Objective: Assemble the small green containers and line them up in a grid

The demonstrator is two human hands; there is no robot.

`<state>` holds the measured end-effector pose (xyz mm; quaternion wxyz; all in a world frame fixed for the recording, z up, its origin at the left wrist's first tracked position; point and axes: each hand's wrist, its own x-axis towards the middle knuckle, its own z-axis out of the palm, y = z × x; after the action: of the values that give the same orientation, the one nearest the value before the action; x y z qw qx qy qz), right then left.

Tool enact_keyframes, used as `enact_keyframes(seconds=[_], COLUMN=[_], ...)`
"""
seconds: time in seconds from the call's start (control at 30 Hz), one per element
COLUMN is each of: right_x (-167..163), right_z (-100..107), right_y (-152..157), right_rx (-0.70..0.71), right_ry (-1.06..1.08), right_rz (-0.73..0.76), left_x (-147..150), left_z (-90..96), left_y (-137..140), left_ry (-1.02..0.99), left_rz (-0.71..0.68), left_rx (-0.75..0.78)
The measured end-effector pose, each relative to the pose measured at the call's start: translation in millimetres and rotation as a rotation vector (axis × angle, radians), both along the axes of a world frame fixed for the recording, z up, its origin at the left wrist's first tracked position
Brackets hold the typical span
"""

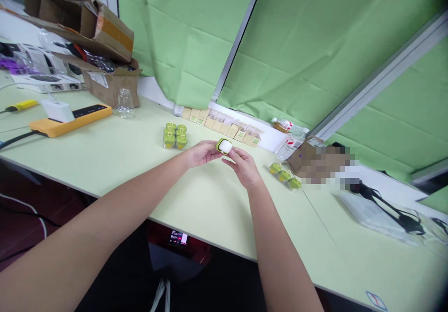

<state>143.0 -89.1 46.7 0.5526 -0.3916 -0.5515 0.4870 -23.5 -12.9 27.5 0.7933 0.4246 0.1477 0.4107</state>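
Above the pale table, both hands meet at a small green-rimmed case with a smooth white part facing up. My left hand pinches its left side between thumb and fingers. On the right edge, the fingertips of my right hand close against it. Its underside is hidden. Left of the hands stands a tight group of small clear containers with green lids. Three similar green-lidded containers sit in a slanted row to the right.
Small cardboard boxes line the wall. At the left are an orange power strip, a clear plastic jar and open cartons. Plastic bottles lie back right, near a black strap. A lit phone rests below the front edge.
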Motion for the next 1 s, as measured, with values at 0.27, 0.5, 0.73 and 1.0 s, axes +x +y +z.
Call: enact_keyframes(seconds=[0.27,0.5,0.73,1.0], right_x=[-6,-4,0,11], right_z=[7,6,4,-8], right_y=[-6,-4,-2,13], right_rx=[0.023,0.005,-0.011,-0.064], right_ry=[-0.024,-0.039,0.033,0.071], right_rz=[-0.012,-0.008,-0.006,-0.289], left_x=[-3,-4,-4,-2], left_z=[0.0,-2.3,-1.7,4.0], left_y=[2,5,5,4], left_ry=[0.024,0.023,0.009,-0.064], left_rz=[0.022,0.017,0.005,0.204], left_rx=[0.064,0.041,0.042,-0.034])
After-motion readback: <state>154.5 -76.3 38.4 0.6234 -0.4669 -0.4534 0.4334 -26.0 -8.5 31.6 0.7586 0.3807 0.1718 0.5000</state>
